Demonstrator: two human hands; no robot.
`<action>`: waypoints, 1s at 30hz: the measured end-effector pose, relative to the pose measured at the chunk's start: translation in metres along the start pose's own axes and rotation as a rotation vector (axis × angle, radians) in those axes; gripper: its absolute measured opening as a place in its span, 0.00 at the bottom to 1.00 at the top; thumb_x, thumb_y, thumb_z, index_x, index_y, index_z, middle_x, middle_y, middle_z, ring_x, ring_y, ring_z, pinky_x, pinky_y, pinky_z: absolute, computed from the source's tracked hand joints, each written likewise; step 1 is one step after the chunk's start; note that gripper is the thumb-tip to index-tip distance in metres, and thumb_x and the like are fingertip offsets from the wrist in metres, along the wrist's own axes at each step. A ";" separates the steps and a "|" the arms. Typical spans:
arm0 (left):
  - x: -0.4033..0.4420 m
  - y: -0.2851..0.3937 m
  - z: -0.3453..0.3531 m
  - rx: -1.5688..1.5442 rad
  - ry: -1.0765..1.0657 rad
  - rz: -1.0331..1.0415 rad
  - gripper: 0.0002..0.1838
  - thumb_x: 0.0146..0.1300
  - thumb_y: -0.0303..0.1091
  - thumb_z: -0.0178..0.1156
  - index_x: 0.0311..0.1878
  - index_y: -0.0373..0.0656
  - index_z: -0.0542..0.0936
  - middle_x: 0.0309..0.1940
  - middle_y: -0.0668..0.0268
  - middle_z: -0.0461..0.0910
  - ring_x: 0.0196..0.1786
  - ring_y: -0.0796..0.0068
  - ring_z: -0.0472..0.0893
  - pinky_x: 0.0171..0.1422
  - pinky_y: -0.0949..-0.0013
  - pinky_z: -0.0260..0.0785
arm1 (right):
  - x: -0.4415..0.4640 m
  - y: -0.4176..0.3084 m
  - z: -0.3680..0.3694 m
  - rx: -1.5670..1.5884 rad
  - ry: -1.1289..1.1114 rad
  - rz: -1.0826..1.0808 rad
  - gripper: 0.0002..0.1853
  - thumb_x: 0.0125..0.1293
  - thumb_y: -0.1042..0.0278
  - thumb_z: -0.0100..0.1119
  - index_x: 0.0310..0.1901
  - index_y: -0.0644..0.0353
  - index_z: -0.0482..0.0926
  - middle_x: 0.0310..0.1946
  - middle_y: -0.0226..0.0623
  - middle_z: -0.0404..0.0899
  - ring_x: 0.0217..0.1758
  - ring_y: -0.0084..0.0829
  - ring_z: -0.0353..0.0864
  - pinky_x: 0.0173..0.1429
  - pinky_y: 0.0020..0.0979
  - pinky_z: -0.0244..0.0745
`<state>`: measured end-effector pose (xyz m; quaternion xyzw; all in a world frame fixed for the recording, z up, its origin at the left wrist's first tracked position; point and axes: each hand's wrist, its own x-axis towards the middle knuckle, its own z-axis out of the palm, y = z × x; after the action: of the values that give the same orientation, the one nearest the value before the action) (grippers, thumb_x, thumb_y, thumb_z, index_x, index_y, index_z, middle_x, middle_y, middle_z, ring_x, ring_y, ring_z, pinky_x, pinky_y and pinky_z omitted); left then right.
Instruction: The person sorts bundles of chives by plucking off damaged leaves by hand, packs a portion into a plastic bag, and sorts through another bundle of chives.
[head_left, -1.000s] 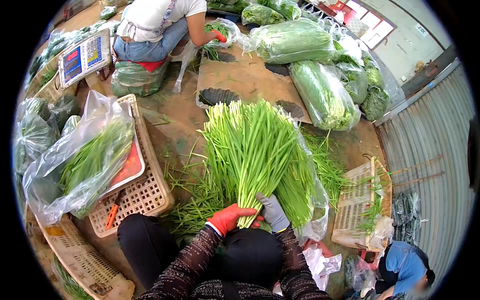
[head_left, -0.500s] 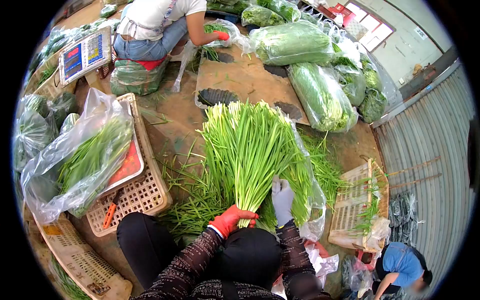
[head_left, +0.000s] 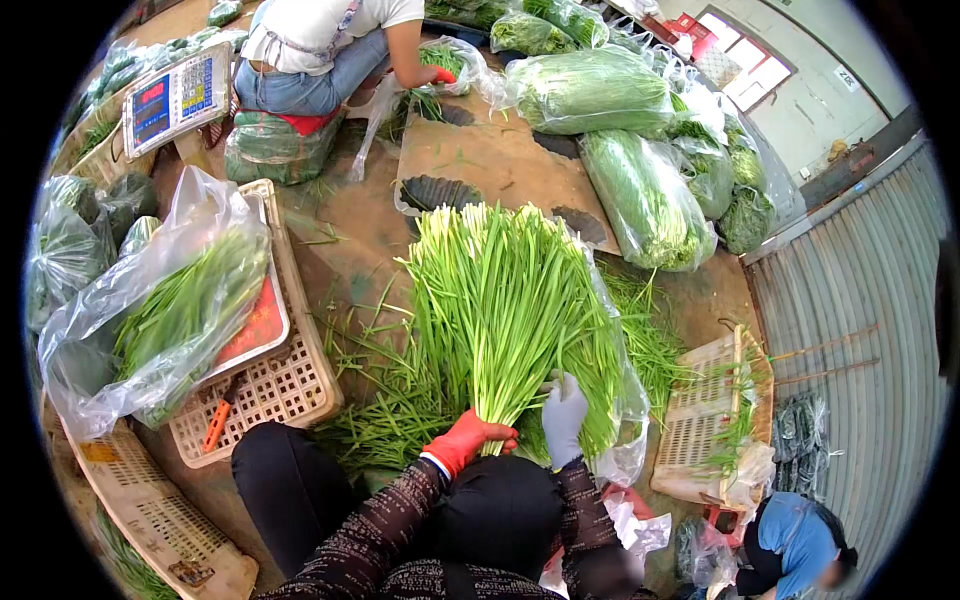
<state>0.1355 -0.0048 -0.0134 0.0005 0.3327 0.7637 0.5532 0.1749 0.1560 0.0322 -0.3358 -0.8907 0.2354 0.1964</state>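
My left hand (head_left: 465,441), in a red glove, is wrapped round the lower end of a bunch of long green stalks (head_left: 500,330). The stalks fan out away from me, their pale ends at the far side. My right hand (head_left: 564,410), in a grey glove, is beside the bunch at its right edge, over more green stalks (head_left: 598,400). Its fingers are bent among the leaves, and what they grip, if anything, is too small to tell. Clear plastic (head_left: 628,455) lies under the greens on the right.
At left, a bag of greens (head_left: 190,310) rests on a scale over a crate (head_left: 325,385) with an orange knife (head_left: 217,425). Another crate (head_left: 700,425) stands right. Bagged greens (head_left: 590,90) lie ahead. One co-worker (head_left: 320,50) sits ahead, another (head_left: 800,540) at lower right.
My right hand has let go of the bunch's lower end and moved up and right to its edge. My left hand has kept its hold.
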 end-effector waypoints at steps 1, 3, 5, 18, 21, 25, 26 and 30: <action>0.000 0.000 0.001 -0.017 0.013 -0.015 0.15 0.49 0.21 0.64 0.41 0.34 0.75 0.29 0.59 0.79 0.28 0.66 0.80 0.31 0.65 0.74 | -0.005 0.000 -0.001 0.305 -0.037 0.116 0.14 0.62 0.64 0.53 0.43 0.66 0.76 0.29 0.50 0.79 0.32 0.45 0.80 0.35 0.42 0.72; 0.000 -0.001 0.003 -0.030 0.025 -0.037 0.15 0.48 0.20 0.64 0.41 0.34 0.75 0.29 0.59 0.79 0.28 0.66 0.80 0.31 0.66 0.74 | -0.007 -0.007 0.002 0.609 -0.069 0.238 0.16 0.63 0.62 0.54 0.44 0.67 0.75 0.31 0.51 0.80 0.32 0.44 0.81 0.35 0.43 0.72; 0.001 -0.001 0.003 -0.036 0.034 -0.031 0.14 0.48 0.20 0.64 0.40 0.34 0.75 0.29 0.59 0.79 0.27 0.67 0.80 0.30 0.67 0.74 | -0.001 -0.007 0.014 0.792 -0.123 0.276 0.18 0.64 0.58 0.55 0.43 0.69 0.75 0.31 0.49 0.79 0.31 0.40 0.80 0.33 0.39 0.72; 0.006 -0.022 -0.025 0.306 -0.166 0.238 0.15 0.54 0.24 0.60 0.46 0.34 0.73 0.32 0.59 0.80 0.33 0.66 0.80 0.39 0.65 0.75 | -0.063 0.003 -0.006 0.421 -0.442 -0.019 0.12 0.64 0.59 0.57 0.38 0.61 0.78 0.21 0.36 0.76 0.22 0.21 0.73 0.28 0.26 0.68; 0.002 -0.015 -0.025 -0.001 -0.256 0.108 0.18 0.58 0.30 0.58 0.51 0.35 0.72 0.34 0.58 0.79 0.39 0.65 0.80 0.45 0.65 0.75 | -0.068 0.000 -0.008 0.411 -0.600 0.178 0.15 0.64 0.53 0.57 0.35 0.58 0.77 0.17 0.30 0.69 0.23 0.15 0.67 0.28 0.24 0.66; 0.017 -0.013 -0.018 -0.194 -0.014 -0.200 0.18 0.60 0.37 0.58 0.48 0.36 0.74 0.36 0.57 0.80 0.38 0.62 0.80 0.44 0.60 0.74 | -0.070 0.028 0.007 0.433 -0.615 0.024 0.15 0.63 0.55 0.58 0.31 0.59 0.73 0.17 0.29 0.67 0.24 0.15 0.65 0.29 0.23 0.65; 0.022 -0.016 -0.019 0.175 0.135 -0.069 0.18 0.57 0.38 0.62 0.44 0.35 0.77 0.33 0.59 0.81 0.36 0.63 0.80 0.43 0.59 0.73 | -0.070 0.012 -0.004 0.444 -0.641 -0.020 0.13 0.64 0.58 0.56 0.29 0.59 0.72 0.20 0.27 0.69 0.26 0.15 0.66 0.29 0.23 0.65; 0.020 -0.015 -0.008 0.287 0.155 0.003 0.16 0.51 0.31 0.65 0.42 0.34 0.78 0.32 0.58 0.81 0.31 0.66 0.81 0.34 0.65 0.74 | -0.083 0.043 -0.005 0.447 -0.570 0.087 0.10 0.65 0.65 0.54 0.29 0.60 0.72 0.25 0.26 0.73 0.30 0.16 0.71 0.33 0.22 0.67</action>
<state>0.1370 0.0104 -0.0346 0.0213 0.4801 0.7068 0.5191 0.2572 0.1286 -0.0029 -0.2430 -0.8211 0.5165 -0.0015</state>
